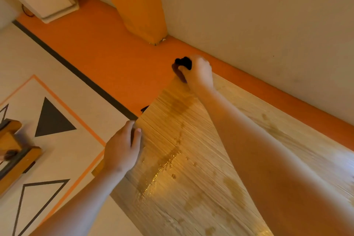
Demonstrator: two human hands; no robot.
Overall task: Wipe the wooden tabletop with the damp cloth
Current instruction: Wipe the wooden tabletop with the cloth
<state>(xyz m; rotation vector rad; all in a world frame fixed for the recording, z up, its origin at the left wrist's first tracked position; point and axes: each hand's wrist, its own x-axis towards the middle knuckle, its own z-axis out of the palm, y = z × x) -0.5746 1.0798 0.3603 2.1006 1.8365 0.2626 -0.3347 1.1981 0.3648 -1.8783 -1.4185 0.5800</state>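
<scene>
Warm, soft blur w/ glare on tabletop

Cloth at far corner of tabletop

The right hand hides most of the cloth; only a dark bunch shows. The left hand curls its fingertips out of sight over the tabletop edge. Left of it, a blurred wooden object is cropped.
</scene>
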